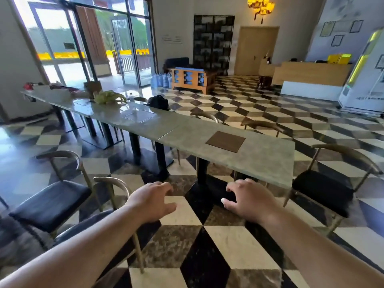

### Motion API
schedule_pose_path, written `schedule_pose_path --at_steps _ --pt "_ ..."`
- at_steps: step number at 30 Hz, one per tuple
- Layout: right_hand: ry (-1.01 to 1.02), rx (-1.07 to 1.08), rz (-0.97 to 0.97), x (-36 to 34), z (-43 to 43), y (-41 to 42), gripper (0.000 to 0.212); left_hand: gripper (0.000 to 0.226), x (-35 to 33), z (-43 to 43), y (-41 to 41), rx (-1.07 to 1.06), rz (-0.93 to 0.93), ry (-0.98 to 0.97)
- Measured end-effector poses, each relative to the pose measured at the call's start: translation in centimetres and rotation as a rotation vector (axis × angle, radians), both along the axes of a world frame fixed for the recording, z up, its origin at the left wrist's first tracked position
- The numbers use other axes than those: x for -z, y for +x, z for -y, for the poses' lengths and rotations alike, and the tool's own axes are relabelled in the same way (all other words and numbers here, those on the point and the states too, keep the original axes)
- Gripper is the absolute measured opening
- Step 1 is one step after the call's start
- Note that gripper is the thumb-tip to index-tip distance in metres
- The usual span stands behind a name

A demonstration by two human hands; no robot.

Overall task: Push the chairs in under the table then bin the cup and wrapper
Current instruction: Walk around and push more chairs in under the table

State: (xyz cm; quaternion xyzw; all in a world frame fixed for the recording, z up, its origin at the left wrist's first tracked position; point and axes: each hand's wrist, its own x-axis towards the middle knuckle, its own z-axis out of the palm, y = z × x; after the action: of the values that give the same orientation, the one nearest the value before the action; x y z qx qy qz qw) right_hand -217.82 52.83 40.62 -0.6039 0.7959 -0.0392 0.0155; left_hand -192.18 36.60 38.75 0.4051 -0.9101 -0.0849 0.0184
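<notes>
A long grey-green table (259,154) runs from the near right to the far left. My left hand (152,201) and my right hand (244,199) reach forward over the checkered floor in front of its near end, fingers apart, holding nothing. A black-seated chair (52,202) stands pulled out at the left. A second chair (108,182) sits right under my left forearm. A third chair (324,190) stands apart from the table's right end. Along the far side, chair backs (261,124) are tucked in. No cup or wrapper can be made out.
The table's far end carries a water bottle (131,98), bananas (109,97), a black bag (159,102) and other clutter. A brown square inset (225,141) lies in the near tabletop. Beyond are a wooden bench (192,79), a reception counter (311,74) and glass doors (128,50).
</notes>
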Motion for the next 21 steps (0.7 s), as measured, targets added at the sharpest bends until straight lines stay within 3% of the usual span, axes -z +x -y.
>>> schedule_pose_path --at_steps 8,14,21 --pt "0.036 0.018 -0.028 -2.8 14.8 -6.4 0.061 0.061 1.4 15.2 -7.2 -0.038 -0.072 0.032" --pt "0.020 0.061 -0.105 -6.6 25.0 -11.1 0.052 0.048 -2.6 27.2 -12.4 0.013 -0.056 -0.047" --pt "0.070 0.000 -0.101 -5.4 35.8 -14.7 0.051 0.041 -2.6 36.6 -15.9 -0.037 -0.049 -0.020"
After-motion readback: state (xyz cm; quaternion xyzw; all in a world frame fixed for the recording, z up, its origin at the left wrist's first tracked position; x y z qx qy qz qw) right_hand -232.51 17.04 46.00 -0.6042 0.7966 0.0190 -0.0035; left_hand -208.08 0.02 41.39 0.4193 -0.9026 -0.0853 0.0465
